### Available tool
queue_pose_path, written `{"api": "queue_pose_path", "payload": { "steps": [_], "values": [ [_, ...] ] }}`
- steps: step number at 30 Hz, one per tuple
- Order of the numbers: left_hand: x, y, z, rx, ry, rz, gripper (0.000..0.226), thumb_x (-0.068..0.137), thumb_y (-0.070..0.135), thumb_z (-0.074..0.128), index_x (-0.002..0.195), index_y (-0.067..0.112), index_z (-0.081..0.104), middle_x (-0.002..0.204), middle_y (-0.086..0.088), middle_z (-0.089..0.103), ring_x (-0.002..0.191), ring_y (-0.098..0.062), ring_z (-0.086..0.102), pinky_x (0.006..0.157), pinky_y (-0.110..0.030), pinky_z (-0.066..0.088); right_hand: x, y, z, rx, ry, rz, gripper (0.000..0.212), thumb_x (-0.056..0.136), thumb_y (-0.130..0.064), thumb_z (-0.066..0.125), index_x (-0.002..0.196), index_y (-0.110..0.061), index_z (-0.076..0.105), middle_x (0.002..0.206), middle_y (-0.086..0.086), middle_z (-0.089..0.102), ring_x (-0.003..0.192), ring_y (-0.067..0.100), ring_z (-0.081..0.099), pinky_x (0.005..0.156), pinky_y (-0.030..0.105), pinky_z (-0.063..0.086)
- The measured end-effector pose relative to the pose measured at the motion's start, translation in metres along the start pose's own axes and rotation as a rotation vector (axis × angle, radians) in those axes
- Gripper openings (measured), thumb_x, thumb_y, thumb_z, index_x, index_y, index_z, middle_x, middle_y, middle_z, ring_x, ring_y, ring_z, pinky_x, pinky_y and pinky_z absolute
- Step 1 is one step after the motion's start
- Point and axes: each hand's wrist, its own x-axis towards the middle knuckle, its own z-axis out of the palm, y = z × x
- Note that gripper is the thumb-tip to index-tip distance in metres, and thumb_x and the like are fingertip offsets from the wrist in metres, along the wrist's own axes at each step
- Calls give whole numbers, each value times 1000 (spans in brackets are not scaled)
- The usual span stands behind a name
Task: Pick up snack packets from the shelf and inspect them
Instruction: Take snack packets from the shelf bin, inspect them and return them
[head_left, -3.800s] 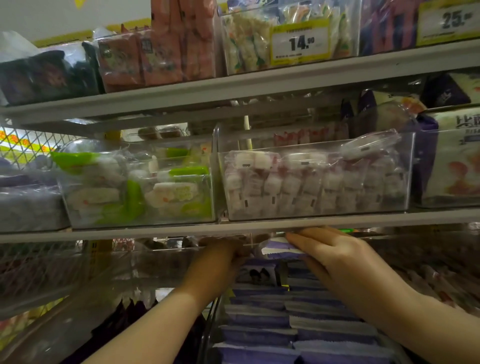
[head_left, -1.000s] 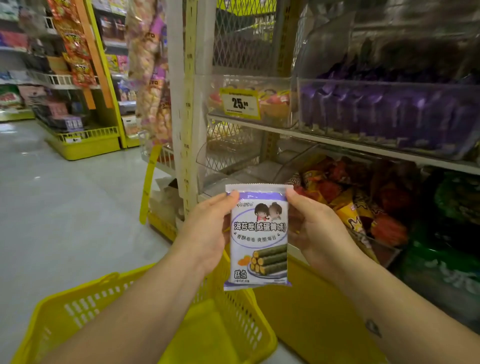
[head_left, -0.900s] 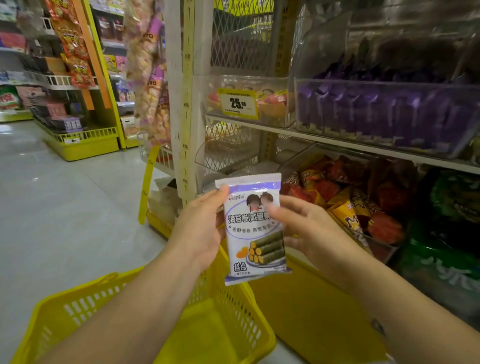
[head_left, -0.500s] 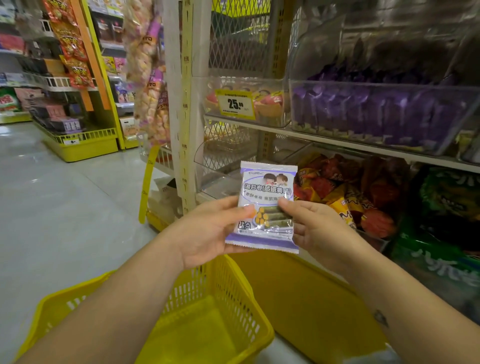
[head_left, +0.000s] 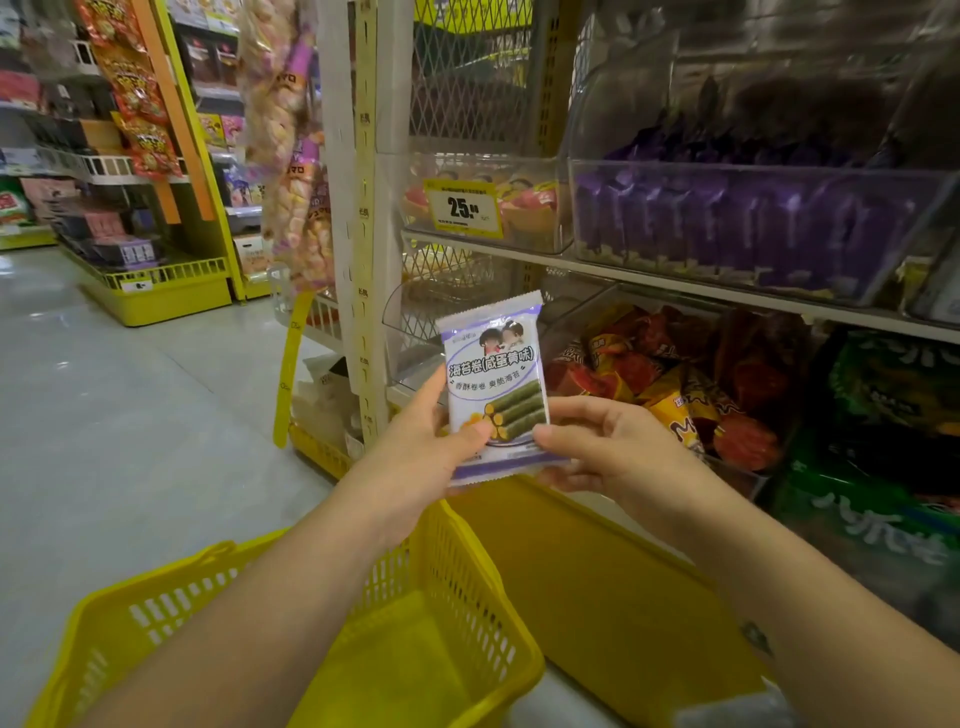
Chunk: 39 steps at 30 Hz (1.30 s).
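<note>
Head view: both hands raised before the shelf (head_left: 675, 283)
Snack packet (head_left: 493, 384): upright, above the yellow basket (head_left: 441, 649)
Left hand (head_left: 421, 457): fingers closed on its lower left edge
Right hand (head_left: 613, 447): fingers closed on its lower right edge

Below the grip we see a yellow basket (head_left: 441, 639), on its left the grey floor (head_left: 130, 441); up and to its right we find a yellow price tag (head_left: 462, 208) and a clear bin (head_left: 753, 228) of purple packs

White-and-purple snack packet (head_left: 496, 384) upright, front showing, tilted slightly left.
</note>
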Motion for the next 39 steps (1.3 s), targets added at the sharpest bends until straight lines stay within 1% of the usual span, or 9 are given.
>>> {"api": "queue_pose_path", "payload": {
  "steps": [4,7,10,13,16,19,24,31,39],
  "values": [
    [-3,4,7,90,-75,56,53,82,42,68,127,54,43,120,22,66,115,-15,62,102,-50,45,-5,2,16,-248,-28,-240,45,77,-14,79,116,-30,62,89,0,75,73,16,66,70,27,53],
    [0,3,4,78,-119,36,55,74,48,74,124,50,50,116,16,69,109,-18,66,92,-45,52,-6,2,17,-290,-87,-282,50,78,-17,78,123,-29,59,103,5,73,89,20,69,81,32,55],
    [-1,4,-5,11,-219,-24,46,75,41,70,119,44,60,100,10,73,85,-11,71,67,-31,56,-5,-3,7,-140,-47,-274,41,79,-25,71,120,-21,65,110,3,73,103,17,68,92,35,53],
    [-2,0,-8,-28,-335,-100,42,75,36,71,115,45,66,97,6,71,85,-12,64,79,-39,54,0,-8,-8,27,70,-267,51,74,-37,69,123,-27,63,121,2,67,111,21,64,97,48,51],
    [-3,-6,-3,-99,-440,-172,54,72,37,72,125,36,63,108,-1,65,91,-17,58,86,-44,49,2,-10,-15,230,-42,-203,64,73,-34,77,132,-31,54,129,2,62,116,17,62,90,41,56],
    [-3,-10,-1,-213,-496,-220,44,75,36,68,118,26,70,111,-7,67,94,-21,63,79,-40,56,1,-8,-16,326,-185,-165,48,74,-32,71,121,-27,63,110,1,70,102,17,67,82,35,58],
    [-5,-9,2,-305,-512,-318,50,88,36,58,134,18,54,131,-16,62,116,-41,60,91,-52,54,3,-8,-16,357,-17,-130,40,73,-26,67,110,-13,60,90,3,71,77,17,67,62,30,57],
    [-6,-7,8,-9,-442,-182,48,82,28,64,128,29,52,122,-3,69,113,-26,65,89,-38,57,10,1,-15,299,253,-111,31,79,-25,71,106,-15,61,88,3,74,76,18,70,62,33,57],
    [-2,-15,-6,-125,-259,-241,44,80,23,63,124,24,59,110,-8,73,99,-22,71,68,-28,59,8,-3,-23,490,70,-70,30,100,-25,44,101,-17,73,106,11,73,95,21,71,67,30,59]
  ]
}}
